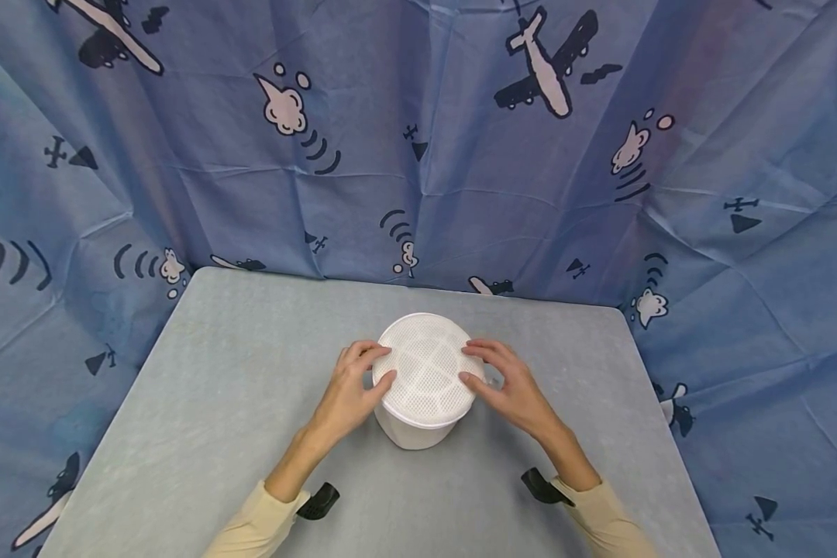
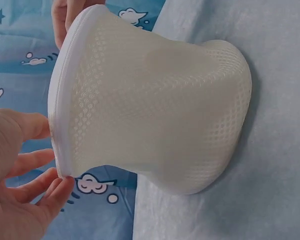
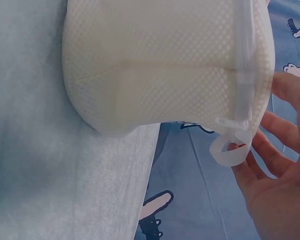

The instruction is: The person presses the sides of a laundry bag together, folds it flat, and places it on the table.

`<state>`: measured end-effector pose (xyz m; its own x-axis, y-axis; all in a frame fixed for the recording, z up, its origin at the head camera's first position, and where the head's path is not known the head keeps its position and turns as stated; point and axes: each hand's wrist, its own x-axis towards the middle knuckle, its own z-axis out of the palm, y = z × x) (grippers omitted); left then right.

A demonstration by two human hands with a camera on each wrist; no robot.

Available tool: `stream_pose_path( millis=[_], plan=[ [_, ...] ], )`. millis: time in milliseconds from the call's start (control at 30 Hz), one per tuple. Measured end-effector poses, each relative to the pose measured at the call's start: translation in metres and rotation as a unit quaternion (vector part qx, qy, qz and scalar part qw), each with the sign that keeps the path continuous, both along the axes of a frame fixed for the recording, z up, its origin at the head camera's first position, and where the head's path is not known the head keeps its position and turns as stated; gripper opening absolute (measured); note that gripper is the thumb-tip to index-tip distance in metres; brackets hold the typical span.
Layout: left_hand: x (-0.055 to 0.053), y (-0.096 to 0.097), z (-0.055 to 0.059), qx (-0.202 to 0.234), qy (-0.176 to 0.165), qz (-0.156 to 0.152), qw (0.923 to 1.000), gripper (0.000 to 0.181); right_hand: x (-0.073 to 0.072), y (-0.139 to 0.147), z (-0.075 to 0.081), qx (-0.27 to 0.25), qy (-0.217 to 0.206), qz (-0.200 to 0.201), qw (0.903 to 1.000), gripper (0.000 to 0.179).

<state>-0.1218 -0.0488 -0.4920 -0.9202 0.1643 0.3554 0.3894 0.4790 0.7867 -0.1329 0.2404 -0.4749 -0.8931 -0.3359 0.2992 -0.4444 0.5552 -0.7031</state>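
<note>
In the head view, a white bag stands near the middle of the table, with its round top facing up. The left hand and the right hand are apart, one on each side. Both hold the top edge with their thumbs and fingers. The sleeves are pale yellow. A blue curtain with planes on it hangs behind the table.

In the left wrist view, the bag is full of tiny holes, and its side is bent and lumpy. The left hand's thumb and fingers touch the white rim.

In the right wrist view, the right hand's thumb and fingers are on the bag's top edge. A white loop sticks out there, right by a fingertip.
</note>
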Motion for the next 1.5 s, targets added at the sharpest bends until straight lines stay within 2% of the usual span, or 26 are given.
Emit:
stream_pose_path(
  millis=[967, 1333, 1500],
  plan=[
    [0.004, 0.0, -0.025, -0.025, 0.026, 0.0, 0.9994, 0.037, 0.002, -0.008, -0.03, 0.014, -0.002, 0.022, 0.9997, 0.044],
    [0.007, 0.001, -0.038, -0.035, 0.023, 0.002, 0.9991, 0.034, 0.003, -0.01, -0.042, 0.013, 0.016, 0.025, 0.9995, 0.042],
    [0.008, 0.002, -0.044, -0.034, 0.019, 0.004, 0.9992, 0.034, 0.004, -0.01, -0.045, 0.016, 0.007, 0.022, 0.9996, 0.042]
  ],
)
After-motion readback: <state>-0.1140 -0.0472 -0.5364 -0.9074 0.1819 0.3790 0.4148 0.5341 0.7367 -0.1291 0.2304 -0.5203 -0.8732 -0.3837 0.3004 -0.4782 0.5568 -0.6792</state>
